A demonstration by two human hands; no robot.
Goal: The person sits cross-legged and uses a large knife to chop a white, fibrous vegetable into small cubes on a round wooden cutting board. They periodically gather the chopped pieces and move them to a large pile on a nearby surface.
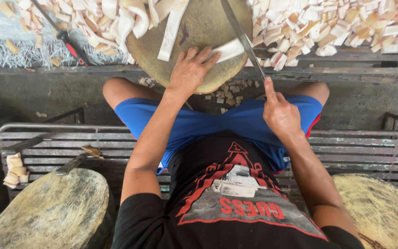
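Observation:
My left hand (pixel 190 69) presses a curved white strip (pixel 229 49) down on a round wooden chopping block (pixel 203 27) in front of me. My right hand (pixel 279 112) grips the handle of a long knife (pixel 238 32), forefinger laid along it, with the blade angled up across the block and meeting the strip's right end. Other long white strips (pixel 171 30) lie on the block's far left part.
Heaps of cut white and tan pieces (pixel 337 23) spread on the surface right and left of the block. A red-handled tool (pixel 67 44) lies at upper left. I sit on a slatted bench (pixel 56 143); two more round blocks (pixel 47 212) flank me.

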